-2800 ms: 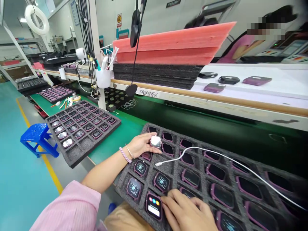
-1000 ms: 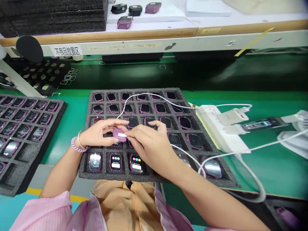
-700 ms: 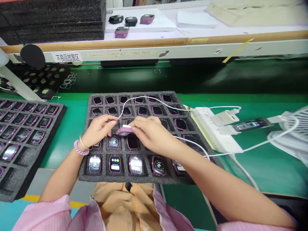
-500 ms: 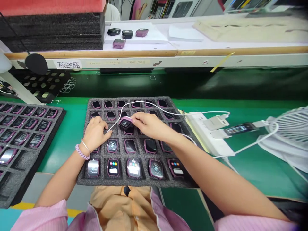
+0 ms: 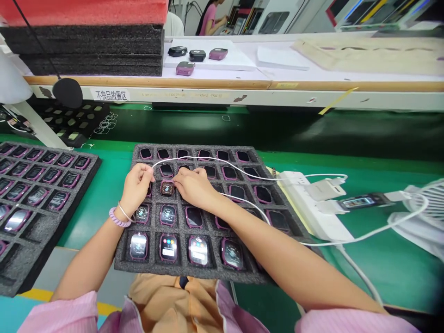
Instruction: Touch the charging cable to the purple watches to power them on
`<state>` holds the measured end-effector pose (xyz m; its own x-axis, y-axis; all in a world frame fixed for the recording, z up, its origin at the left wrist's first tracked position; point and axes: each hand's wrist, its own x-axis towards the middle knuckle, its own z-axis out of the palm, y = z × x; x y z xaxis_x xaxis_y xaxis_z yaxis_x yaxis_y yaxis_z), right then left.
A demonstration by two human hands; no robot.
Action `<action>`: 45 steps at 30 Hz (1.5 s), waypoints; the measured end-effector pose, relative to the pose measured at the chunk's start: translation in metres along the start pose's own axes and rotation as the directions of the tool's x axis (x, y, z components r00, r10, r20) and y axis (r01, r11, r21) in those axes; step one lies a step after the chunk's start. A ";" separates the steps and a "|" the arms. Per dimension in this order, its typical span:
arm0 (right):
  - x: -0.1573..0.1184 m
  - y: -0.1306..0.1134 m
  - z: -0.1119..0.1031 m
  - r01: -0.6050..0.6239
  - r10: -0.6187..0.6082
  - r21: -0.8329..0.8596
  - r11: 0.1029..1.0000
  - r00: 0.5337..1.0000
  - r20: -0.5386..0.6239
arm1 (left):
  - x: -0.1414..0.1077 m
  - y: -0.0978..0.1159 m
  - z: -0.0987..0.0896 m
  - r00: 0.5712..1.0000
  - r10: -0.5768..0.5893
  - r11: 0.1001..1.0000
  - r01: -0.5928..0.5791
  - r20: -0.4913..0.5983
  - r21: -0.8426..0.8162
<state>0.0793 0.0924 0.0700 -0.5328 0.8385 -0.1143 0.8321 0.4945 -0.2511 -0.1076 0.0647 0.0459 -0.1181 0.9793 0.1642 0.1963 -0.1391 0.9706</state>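
Note:
A dark grey foam tray (image 5: 121,264) holds rows of purple-framed watches, several with lit screens. My left hand (image 5: 138,185), over the tray's left side, pinches the end of a white cable (image 5: 208,159) that arches across the tray to the right. Just right of it, my right hand (image 5: 194,186) has its fingers at the right edge of a small watch (image 5: 167,188) with a lit dial, which sits at its compartment in the third row. The fingertips of my right hand are partly hidden.
A white power strip (image 5: 312,208) with chargers stands right of the tray, near a white fan (image 5: 428,210). Another watch tray (image 5: 83,181) lies left. Behind are a shelf edge (image 5: 222,95), stacked black foam (image 5: 93,55), a lamp arm (image 5: 45,129) and a person (image 5: 210,18).
The watch has moved left and down from above the tray to its compartment, along with my right hand. My left hand has risen with the cable end. The whole view has shifted slightly.

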 end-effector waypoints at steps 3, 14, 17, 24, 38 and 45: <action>-0.003 0.002 0.006 0.010 -0.010 0.011 1.000 1.000 0.015 | -0.002 0.000 0.001 1.000 0.017 0.999 -0.017 0.007 0.047; -0.003 0.006 0.016 0.025 -0.024 0.018 1.000 0.998 -0.065 | -0.006 -0.001 0.002 0.981 0.076 0.965 -0.118 0.180 0.235; -0.003 0.008 0.019 0.040 -0.035 0.038 0.998 0.993 -0.117 | -0.006 -0.001 0.002 0.979 0.081 0.963 -0.125 0.185 0.239; -0.002 0.013 0.026 0.063 -0.048 0.081 0.995 0.982 -0.182 | -0.006 0.000 0.003 0.977 0.090 0.951 -0.142 0.192 0.273; -0.001 0.010 0.027 0.037 -0.012 0.130 0.991 0.982 -0.188 | -0.006 0.003 0.004 0.979 0.079 0.939 -0.137 0.190 0.314; -0.004 0.012 0.030 0.098 -0.075 0.045 0.994 0.930 -0.360 | -0.006 -0.002 0.002 0.980 0.063 0.947 -0.118 0.188 0.298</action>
<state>0.0865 0.0882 0.0384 -0.5024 0.8251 0.2585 0.7682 0.5632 -0.3044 -0.1050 0.0596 0.0425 0.0795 0.9788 0.1886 0.4896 -0.2032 0.8480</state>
